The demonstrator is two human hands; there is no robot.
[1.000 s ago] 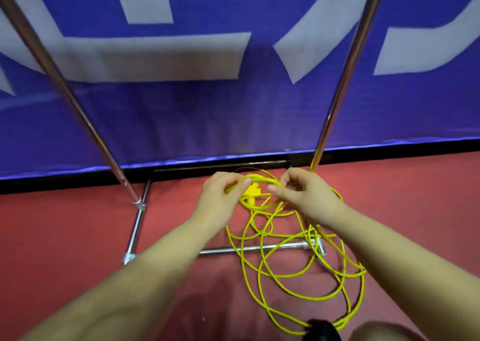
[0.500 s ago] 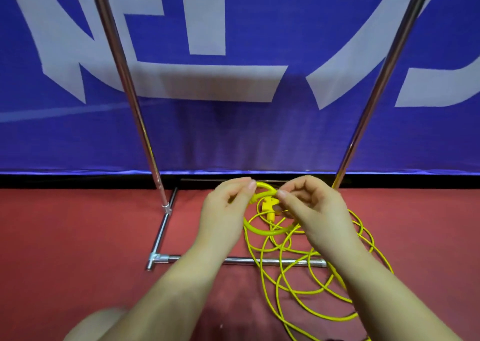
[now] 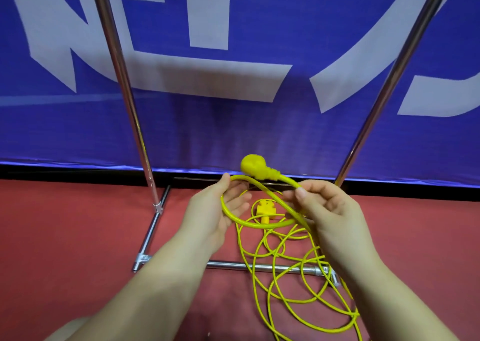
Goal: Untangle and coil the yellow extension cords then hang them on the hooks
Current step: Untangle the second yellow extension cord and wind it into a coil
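Head view: glossy yellow cord [image 3: 259, 226] loop between left hand [image 3: 220, 210] and right hand [image 3: 330, 210].

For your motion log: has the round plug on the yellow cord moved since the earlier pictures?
Yes. The round plug has come up out of the hands; it now stands above them, against the blue banner's bottom edge, no longer hidden low between the fingers.

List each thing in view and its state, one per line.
yellow cord: mostly a loose tangle on the floor, one loop raised between the hands
round plug: lifted, sticking up past the right hand
socket end: lying on the floor
left hand: holding the loop
right hand: pinching the cord near the plug
rack frame: standing, cord draped across its base bar
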